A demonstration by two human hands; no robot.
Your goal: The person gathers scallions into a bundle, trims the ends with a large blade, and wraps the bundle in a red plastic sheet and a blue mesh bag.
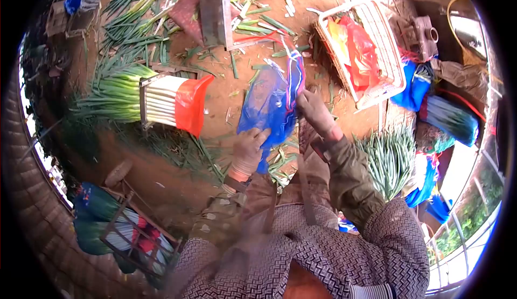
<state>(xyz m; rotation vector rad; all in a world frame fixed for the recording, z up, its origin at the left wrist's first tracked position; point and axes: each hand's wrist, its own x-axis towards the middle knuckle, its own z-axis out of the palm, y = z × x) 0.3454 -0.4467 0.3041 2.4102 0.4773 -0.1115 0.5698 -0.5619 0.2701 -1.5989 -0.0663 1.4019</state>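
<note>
A blue mesh bag hangs spread out between my gloved hands, its striped mouth edge toward the upper right. My left hand pinches its lower left side. My right hand is closed on the striped edge at the bag's right. To the left lies a thick bundle of green onions in a metal frame. A red-orange plastic bag covers the white root ends of the bundle.
A white-rimmed basket with red plastic bags stands at the upper right. Loose green onions lie at the top left, another bunch at my right. A metal stand sits ahead; a rack with bagged onions is lower left.
</note>
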